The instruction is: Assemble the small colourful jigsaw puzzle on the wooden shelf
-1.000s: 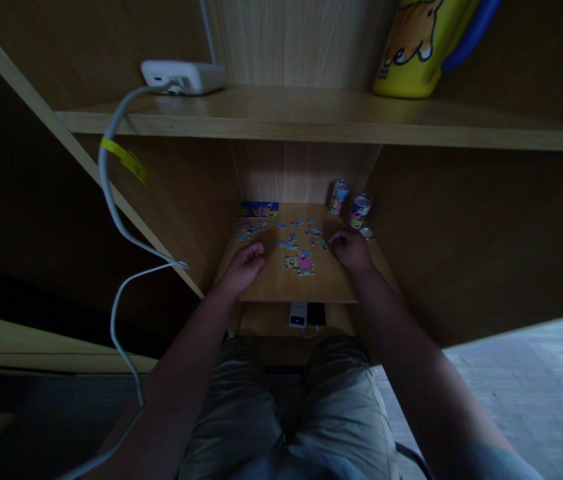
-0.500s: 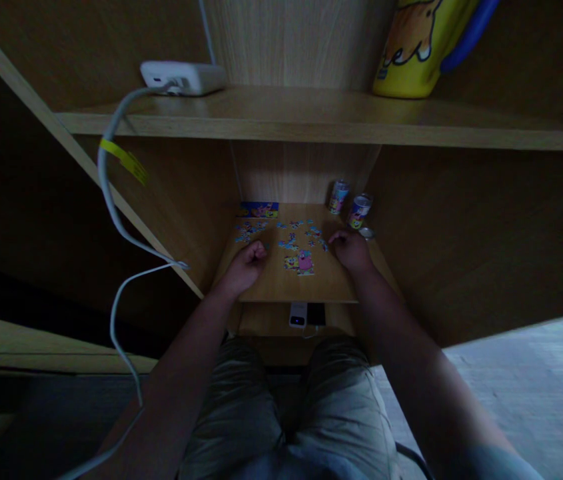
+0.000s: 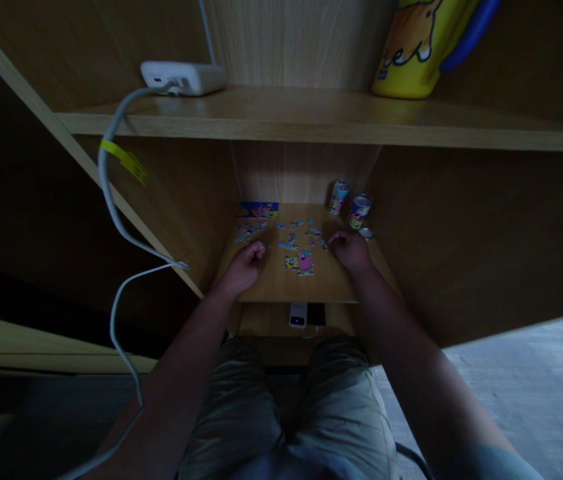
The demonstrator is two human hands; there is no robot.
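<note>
Colourful jigsaw pieces (image 3: 288,245) lie scattered over the wooden shelf board (image 3: 271,288). A few pieces are joined into a yellow and pink cartoon section (image 3: 305,262) near the board's front. At the left of the pieces rests my left hand (image 3: 245,265), its fingers curled closed; a tiny bluish spot shows by the fingertips, too small to tell whether it is held. My right hand (image 3: 352,251) is on the right, beside the outermost pieces, with fingers bent inward and their undersides hidden. More pieces (image 3: 250,230) cluster beyond my left hand.
A picture card (image 3: 259,210) leans at the back left. Two printed cans (image 3: 339,197) (image 3: 360,211) stand at the back right, near a round lid (image 3: 366,233). Overhead, an upper shelf (image 3: 281,127) carries a white charger (image 3: 184,78) and a yellow mug (image 3: 406,60). A cable (image 3: 111,193) hangs left.
</note>
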